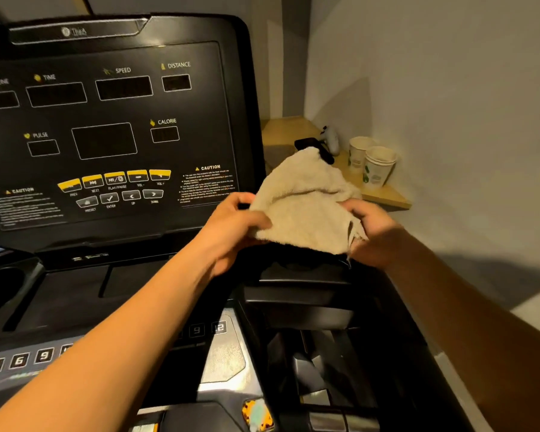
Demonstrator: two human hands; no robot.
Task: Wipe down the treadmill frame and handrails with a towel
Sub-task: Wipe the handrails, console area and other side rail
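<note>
Two hands on one beige towel (pixel 303 201), above the right end of the treadmill console (pixel 306 275).

Clamped on the cloth's left edge, the left hand (pixel 234 226); pinching its frayed right edge, the right hand (pixel 371 232). Bunched, lifted and peaked in the middle, just over the black tray of the console and to the right of the dark display panel (pixel 106 120) with TIME, SPEED and DISTANCE windows. Behind the cloth, on a wooden shelf (pixel 387 198) against the wall: two stacks of paper cups (pixel 378 166), a white game controller (pixel 332 140) and a black object (pixel 309 143) partly hidden by the towel. Lower left: a round cup holder (pixel 0 285) and numbered keys (pixel 19 360).
</note>
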